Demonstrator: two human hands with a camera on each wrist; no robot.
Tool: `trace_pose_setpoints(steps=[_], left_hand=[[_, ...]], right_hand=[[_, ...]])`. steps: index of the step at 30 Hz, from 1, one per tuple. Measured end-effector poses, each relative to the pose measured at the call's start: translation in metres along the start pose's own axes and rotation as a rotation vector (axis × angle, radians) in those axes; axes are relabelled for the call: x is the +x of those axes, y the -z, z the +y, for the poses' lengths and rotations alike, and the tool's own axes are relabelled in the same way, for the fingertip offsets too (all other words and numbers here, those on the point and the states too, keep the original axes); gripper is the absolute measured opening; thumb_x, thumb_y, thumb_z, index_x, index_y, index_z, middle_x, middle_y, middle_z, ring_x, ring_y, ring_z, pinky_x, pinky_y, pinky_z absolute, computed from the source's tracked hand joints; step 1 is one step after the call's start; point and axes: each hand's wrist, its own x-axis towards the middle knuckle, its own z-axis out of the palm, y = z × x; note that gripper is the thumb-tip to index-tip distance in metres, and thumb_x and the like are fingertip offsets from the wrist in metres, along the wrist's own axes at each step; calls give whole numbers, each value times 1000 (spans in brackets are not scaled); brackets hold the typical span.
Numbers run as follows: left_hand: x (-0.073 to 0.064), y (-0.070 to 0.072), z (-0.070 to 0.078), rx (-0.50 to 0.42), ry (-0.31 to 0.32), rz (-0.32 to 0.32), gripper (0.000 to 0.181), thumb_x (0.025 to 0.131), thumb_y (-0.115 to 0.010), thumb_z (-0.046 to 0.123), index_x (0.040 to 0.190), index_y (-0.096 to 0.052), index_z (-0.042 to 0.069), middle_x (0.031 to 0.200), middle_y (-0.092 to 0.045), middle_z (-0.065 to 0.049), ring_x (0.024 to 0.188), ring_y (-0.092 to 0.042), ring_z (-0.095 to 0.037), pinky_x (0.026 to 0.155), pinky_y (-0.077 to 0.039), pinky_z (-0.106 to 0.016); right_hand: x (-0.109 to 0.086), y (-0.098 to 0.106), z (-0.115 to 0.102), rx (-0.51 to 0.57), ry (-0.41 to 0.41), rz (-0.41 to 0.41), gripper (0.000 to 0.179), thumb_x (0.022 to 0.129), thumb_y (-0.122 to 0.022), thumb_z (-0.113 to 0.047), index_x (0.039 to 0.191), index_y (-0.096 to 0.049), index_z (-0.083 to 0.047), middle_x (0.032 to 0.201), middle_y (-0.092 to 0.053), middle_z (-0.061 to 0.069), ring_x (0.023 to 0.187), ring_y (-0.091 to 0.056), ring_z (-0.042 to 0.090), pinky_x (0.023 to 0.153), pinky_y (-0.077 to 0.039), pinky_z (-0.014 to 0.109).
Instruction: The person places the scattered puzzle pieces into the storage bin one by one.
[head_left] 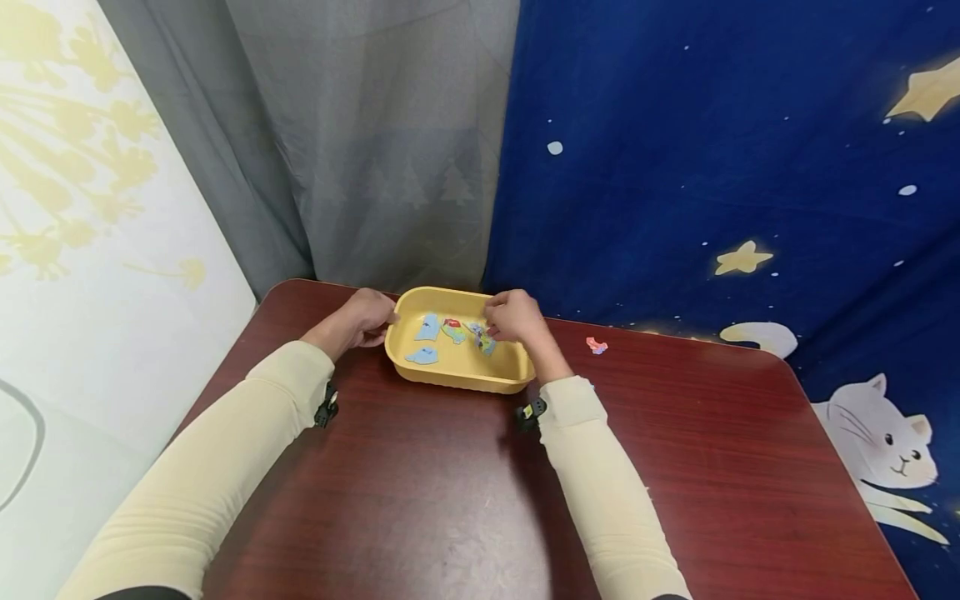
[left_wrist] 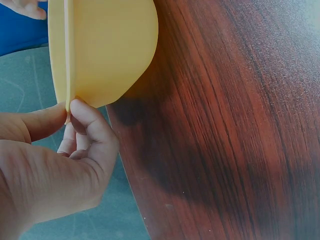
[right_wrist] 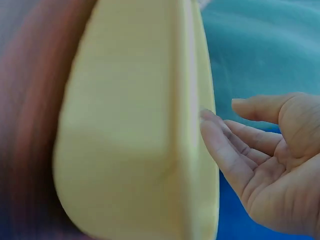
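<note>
A yellow rectangular basin (head_left: 461,382) with rounded corners stands at the back of the table. Several flat printed pieces lie inside it: a pale blue piece (head_left: 428,327) at the left, another blue piece (head_left: 422,356) nearer the front, and a red-and-green piece (head_left: 453,331) mid-basin. My left hand (head_left: 367,318) pinches the basin's left rim between thumb and fingers, plain in the left wrist view. Over the basin's right end is my right hand (head_left: 513,317), its thumb apart from loosely extended fingers (right_wrist: 222,147) in the right wrist view. A multicoloured piece (head_left: 486,342) lies beneath it.
A small red piece (head_left: 597,346) lies on the dark red wooden table (head_left: 712,433), right of the basin near the back edge. Grey curtain (head_left: 397,150) and blue star-patterned curtain (head_left: 637,167) hang behind the table. A white panel (head_left: 90,333) is at the left.
</note>
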Motion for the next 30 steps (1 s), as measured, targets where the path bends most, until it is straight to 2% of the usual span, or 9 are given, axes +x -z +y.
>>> trace_pose_setpoints(steps=[3,10,14,20,27,30], left_hand=[[0,0,1,1,-1,-1,32,98,-51,10,129,-52,2,86,-58,-8,56,-53,-11,55,-51,-21],[1,0,1,-7,8,4,30,97,-50,10,126,-52,3,82,-58,-8,55,-53,-11,54,-51,-21],[2,0,1,-11,10,0,31,97,-49,10,127,-52,2,79,-58,-7,54,-53,-11,53,-51,-21],[3,0,1,-9,13,0,31,98,-50,10,127,-53,3,80,-57,-7,54,-53,-11,54,-51,-21],[1,1,1,-6,10,-7,33,98,-49,11,129,-51,2,80,-58,-7,53,-53,-10,54,-52,-21],[1,0,1,-6,7,-8,32,98,-49,11,129,-51,2,81,-58,-7,53,-52,-10,54,-51,-21]], right_hand=[[-2,18,2,22,-10,36,26,96,-58,-13,113,-66,5,102,-68,27,82,-72,32,78,-58,43],[-4,55,15,97,-35,88,31,97,-57,-16,118,-64,6,106,-68,27,77,-72,23,71,-59,32],[-7,72,26,134,-54,118,32,98,-57,-17,120,-62,5,106,-68,25,80,-72,25,74,-59,35],[-11,94,43,181,-47,141,36,98,-55,-17,125,-59,7,109,-67,28,78,-73,23,75,-59,36],[-17,117,61,251,-86,175,39,99,-54,-19,129,-55,6,116,-62,32,73,-73,18,74,-59,34],[-20,126,69,268,-89,197,39,99,-54,-19,129,-54,7,114,-64,32,70,-72,16,76,-58,36]])
